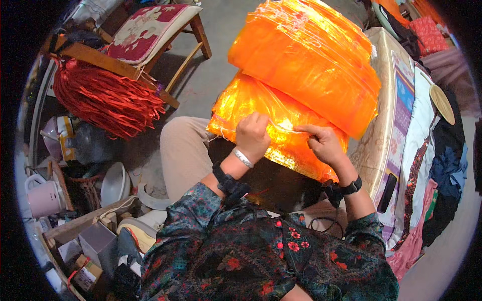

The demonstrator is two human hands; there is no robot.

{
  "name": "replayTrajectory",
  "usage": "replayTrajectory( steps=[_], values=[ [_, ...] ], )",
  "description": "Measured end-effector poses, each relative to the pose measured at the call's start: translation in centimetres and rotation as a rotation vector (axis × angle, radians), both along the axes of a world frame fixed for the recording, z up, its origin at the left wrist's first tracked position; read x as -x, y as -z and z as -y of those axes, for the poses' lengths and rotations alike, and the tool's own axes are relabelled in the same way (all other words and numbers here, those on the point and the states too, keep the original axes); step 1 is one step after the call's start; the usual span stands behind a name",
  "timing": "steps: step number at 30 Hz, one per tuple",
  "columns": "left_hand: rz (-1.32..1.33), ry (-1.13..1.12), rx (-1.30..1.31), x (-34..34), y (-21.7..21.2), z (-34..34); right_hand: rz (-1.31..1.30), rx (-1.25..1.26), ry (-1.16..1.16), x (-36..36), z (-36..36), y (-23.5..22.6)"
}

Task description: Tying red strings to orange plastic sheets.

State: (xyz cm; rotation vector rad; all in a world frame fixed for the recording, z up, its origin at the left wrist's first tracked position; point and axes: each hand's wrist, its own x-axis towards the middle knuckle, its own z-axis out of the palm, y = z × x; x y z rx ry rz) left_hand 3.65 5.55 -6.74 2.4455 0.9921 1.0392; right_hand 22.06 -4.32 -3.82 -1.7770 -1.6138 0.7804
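Observation:
A folded pile of shiny orange plastic bags (238,103) lies across my lap, its near edge crinkled and bright. My left hand (253,135) is closed in a pinch at this edge, on a thin white string (285,128). The string runs over the orange film toward my right hand (324,145). There the index finger points left with its tip at the string, while the other fingers curl in; what they hold is hidden. Beyond my hands, a thicker stack of orange bags (306,90) rests on top, with loose white strings along its far folds.
At the far left a wooden chair (183,75) has a patterned cushion, with red strips (105,98) hanging from it. A wooden box (50,236) of odds and ends sits near left. To the right, a covered surface (384,95) carries clothes and a dark phone-like slab (387,193).

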Motion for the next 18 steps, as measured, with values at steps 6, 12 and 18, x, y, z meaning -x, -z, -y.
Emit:
replayTrajectory(
  steps=[6,12,18],
  values=[
    [0.157,0.151,0.029,-6.7,-0.7,1.8,-0.275,-0.381,0.061,1.0,-4.6,3.6],
    [-0.011,0.095,-0.025,-2.2,-0.9,2.0,-0.712,-0.009,0.161,-1.4,-4.3,2.2],
    [-0.033,-0.099,0.414,2.1,2.1,0.3,-0.685,0.019,0.189,-0.8,-3.9,1.8]
  ],
)
